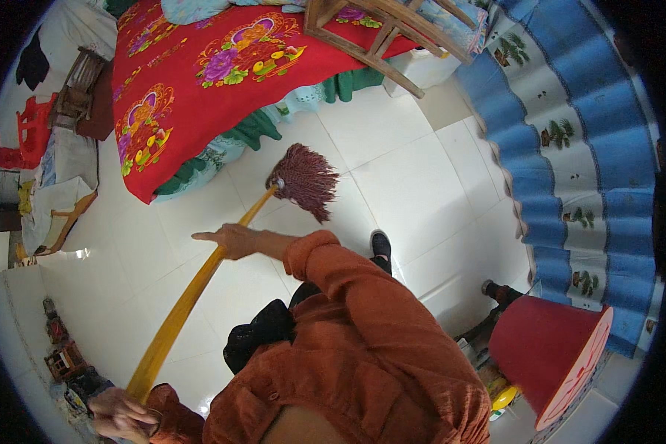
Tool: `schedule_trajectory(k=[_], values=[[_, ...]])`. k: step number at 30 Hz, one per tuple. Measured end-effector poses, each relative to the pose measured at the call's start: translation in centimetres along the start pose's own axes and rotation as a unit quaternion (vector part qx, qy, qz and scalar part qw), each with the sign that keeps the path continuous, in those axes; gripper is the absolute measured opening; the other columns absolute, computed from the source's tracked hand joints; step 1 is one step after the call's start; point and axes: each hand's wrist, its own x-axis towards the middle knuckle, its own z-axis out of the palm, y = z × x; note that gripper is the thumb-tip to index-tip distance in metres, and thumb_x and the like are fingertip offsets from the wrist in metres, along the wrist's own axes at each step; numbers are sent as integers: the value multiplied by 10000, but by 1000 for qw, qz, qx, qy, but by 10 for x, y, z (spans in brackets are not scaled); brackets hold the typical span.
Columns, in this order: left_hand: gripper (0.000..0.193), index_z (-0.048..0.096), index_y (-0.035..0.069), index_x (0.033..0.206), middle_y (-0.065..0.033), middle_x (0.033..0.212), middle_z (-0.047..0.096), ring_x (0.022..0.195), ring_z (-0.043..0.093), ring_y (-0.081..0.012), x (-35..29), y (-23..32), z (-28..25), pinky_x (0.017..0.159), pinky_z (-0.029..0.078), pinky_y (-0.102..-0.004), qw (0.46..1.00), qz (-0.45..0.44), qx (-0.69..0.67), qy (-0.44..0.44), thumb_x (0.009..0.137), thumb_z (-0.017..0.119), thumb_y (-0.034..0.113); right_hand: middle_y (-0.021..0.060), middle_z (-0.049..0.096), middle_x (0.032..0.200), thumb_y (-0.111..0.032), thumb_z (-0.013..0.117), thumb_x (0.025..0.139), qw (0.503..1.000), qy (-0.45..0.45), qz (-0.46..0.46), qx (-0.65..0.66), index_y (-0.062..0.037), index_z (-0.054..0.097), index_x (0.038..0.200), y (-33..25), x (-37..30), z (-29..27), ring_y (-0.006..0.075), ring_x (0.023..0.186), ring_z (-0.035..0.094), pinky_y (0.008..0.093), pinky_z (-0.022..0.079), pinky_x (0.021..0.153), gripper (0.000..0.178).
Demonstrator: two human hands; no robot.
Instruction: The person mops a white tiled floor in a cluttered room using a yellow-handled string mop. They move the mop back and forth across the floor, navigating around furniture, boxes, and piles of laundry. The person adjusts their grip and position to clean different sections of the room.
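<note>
A mop with a long yellow handle [177, 318] slants across the view. Its dark maroon string head [303, 181] lies spread on the white tiled floor, just off the hanging edge of the bed cover. At the handle's upper end, low on the left, my left hand [122, 416] is closed around it. Farther down the shaft my right hand [237, 241] grips it, with the index finger stretched out to the left. The palm side of both hands is hidden.
A bed with a red flowered cover [177, 81] stands ahead, a wooden stool [377, 41] at its right. Blue curtains [577, 148] hang on the right, above a red bucket-shaped container [544, 348]. Shoes [74, 370] line the left wall. A cloth-covered seat [59, 214] stands far left.
</note>
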Motion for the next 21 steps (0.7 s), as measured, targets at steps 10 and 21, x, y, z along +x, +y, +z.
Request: schedule_trajectory(k=[10,21], values=[[67,635,88,786,-64,834,626,675,636,-192,131,-78,176,746,508,-457,966,84,117,-215,730,666,70,78,546,835,-149,713,633,980,139,-73,-123,-64,622,768,126,-92,-150,247,823,538,360,417,748,184],[111,553,123,725,-31,798,589,634,612,-149,240,-112,393,726,523,-478,962,158,88,-206,745,658,152,88,451,746,-99,638,623,941,321,-16,-105,-58,506,681,170,-284,-325,284,742,501,384,426,633,150]])
